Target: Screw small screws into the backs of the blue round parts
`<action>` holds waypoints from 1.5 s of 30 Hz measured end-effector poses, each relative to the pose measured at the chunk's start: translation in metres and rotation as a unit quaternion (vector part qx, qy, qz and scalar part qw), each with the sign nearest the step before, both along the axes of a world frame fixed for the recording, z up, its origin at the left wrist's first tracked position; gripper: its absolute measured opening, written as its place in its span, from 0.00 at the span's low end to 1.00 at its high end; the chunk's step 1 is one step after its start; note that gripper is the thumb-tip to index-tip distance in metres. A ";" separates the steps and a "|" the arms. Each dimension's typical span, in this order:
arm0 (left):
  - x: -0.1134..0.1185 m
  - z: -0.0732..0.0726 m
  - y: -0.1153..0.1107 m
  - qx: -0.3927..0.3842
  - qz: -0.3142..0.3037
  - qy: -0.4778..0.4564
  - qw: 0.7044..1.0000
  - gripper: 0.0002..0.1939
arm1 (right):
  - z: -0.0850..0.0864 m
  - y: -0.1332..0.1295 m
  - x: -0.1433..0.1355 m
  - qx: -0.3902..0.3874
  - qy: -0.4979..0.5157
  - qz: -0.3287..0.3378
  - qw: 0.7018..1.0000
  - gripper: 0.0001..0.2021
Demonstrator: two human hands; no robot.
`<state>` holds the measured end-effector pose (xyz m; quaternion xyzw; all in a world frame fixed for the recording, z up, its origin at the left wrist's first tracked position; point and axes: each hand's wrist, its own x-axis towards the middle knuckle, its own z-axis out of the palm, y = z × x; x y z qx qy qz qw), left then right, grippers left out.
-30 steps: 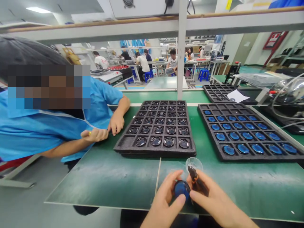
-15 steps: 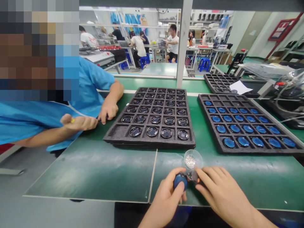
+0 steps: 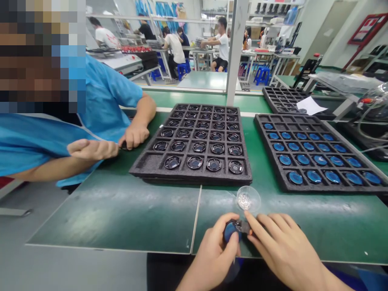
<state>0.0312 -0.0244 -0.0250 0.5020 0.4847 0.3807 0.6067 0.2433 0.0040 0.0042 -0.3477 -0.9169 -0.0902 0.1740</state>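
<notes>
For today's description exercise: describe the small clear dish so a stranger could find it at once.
On the green bench, look just in front of the middle black tray, near the right hand. The small clear dish there is round, transparent and holds tiny silvery bits, unlike the foam trays.

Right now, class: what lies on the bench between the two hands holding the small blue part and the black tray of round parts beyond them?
In the head view, a small clear dish of tiny silvery bits lies there, on the green mat.
</notes>
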 end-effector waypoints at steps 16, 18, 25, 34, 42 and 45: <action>0.001 -0.003 -0.002 0.015 -0.007 0.015 1.000 0.20 | -0.001 0.000 -0.001 -0.001 -0.006 0.003 1.000 0.19; 0.001 -0.001 -0.001 0.014 -0.007 0.027 1.000 0.18 | -0.002 0.000 -0.001 0.006 -0.013 0.004 1.000 0.18; 0.003 -0.004 -0.001 0.005 -0.001 0.024 1.000 0.17 | -0.004 -0.001 0.001 0.007 -0.004 0.019 1.000 0.18; 0.011 -0.002 0.004 -0.018 0.025 -0.023 0.999 0.14 | -0.011 0.001 0.001 -0.005 0.014 0.015 1.000 0.17; 0.011 0.002 0.005 -0.029 0.031 0.017 0.999 0.14 | -0.006 0.006 0.002 0.017 -0.011 0.016 1.000 0.17; 0.011 -0.003 0.005 -0.019 0.043 0.014 0.999 0.15 | -0.008 0.006 -0.001 0.021 -0.013 0.016 1.000 0.17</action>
